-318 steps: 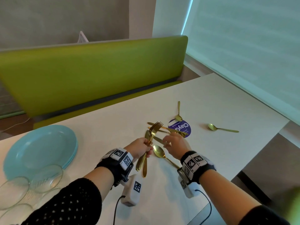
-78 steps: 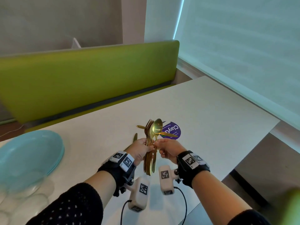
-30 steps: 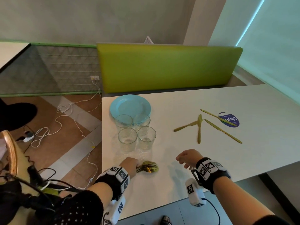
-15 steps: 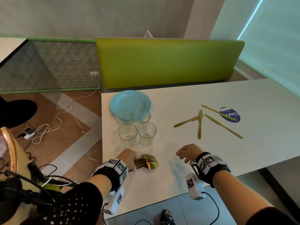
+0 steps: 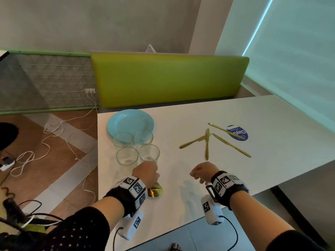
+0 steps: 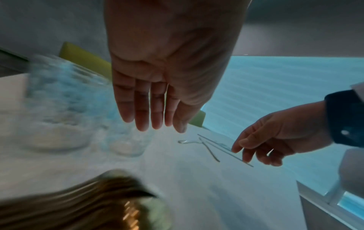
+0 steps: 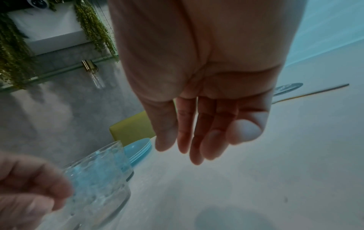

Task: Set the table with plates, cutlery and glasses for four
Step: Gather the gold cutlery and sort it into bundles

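A bundle of gold forks and spoons (image 5: 155,191) lies on the white table (image 5: 272,142) near its front edge, blurred in the left wrist view (image 6: 78,208). My left hand (image 5: 147,173) hovers just beyond it, fingers straight and empty (image 6: 153,124), close to the nearest of several clear glasses (image 5: 149,153). A stack of light-blue plates (image 5: 130,122) sits behind the glasses. Several gold knives (image 5: 207,144) lie scattered mid-table. My right hand (image 5: 203,172) hangs over bare table with relaxed fingers (image 7: 197,149), holding nothing.
A round blue sticker (image 5: 237,133) lies under one knife. A green bench back (image 5: 168,78) runs along the table's far side. The table's left edge drops to a floor with white cables (image 5: 54,142). A window blind (image 5: 293,60) is at the right.
My left hand has let go of the fork and spoon bundle and moved forward toward the glasses. The bundle now lies alone on the table. The right hand has barely shifted.
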The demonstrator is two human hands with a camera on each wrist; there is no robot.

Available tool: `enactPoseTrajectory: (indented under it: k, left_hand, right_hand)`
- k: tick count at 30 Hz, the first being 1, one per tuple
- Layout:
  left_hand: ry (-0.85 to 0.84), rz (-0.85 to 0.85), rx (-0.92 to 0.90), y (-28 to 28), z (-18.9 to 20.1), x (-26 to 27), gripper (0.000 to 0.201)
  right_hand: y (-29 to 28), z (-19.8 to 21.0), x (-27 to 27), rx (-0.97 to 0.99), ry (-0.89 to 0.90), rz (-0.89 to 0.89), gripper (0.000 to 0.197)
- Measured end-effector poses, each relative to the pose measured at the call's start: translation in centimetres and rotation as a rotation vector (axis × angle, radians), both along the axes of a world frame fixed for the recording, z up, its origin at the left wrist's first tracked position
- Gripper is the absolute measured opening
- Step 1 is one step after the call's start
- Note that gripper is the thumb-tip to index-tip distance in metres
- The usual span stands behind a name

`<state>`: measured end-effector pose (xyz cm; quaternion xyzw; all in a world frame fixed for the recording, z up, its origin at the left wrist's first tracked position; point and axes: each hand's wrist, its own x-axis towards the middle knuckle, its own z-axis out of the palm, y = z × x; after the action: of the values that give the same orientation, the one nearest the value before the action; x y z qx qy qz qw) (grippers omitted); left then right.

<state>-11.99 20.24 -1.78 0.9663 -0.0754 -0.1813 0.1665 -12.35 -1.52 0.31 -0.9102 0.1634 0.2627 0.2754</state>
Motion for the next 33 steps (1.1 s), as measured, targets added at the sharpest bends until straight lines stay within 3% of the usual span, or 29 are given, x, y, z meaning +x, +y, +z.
enactPoseTrajectory:
  k: [9, 16, 20, 26, 33]
  left_hand:
    - [0.034, -0.052, -0.113, -10.4, 3.2, 6.5, 0.032]
    - [0.143, -0.001, -0.086, -19.5, 1.5, 12.8, 0.032]
    - [0.191, 0.023, -0.092, -23.8, 0.3, 15.5, 0.022]
    - [0.248, 0.086, -0.053, -27.0, -2.4, 17.3, 0.021]
    - [0.215, 0.196, -0.041, -27.6, -3.6, 18.0, 0.03]
  right_hand:
    - [-7.6, 1.0, 4.3, -0.077, -0.095, -0.06, 0.017]
    - [-16.7, 0.4, 9.1, -0.067, -0.122, -0.127, 0.012]
    - [-21.9, 0.5, 11.5, -0.097, -0.132, -0.159, 0.012]
    - [-26.8, -1.0, 14.0, -0.108, -0.12, -0.158, 0.009]
    - [-27.6, -3.0, 16.3, -0.083, -0.1, -0.129, 0.01]
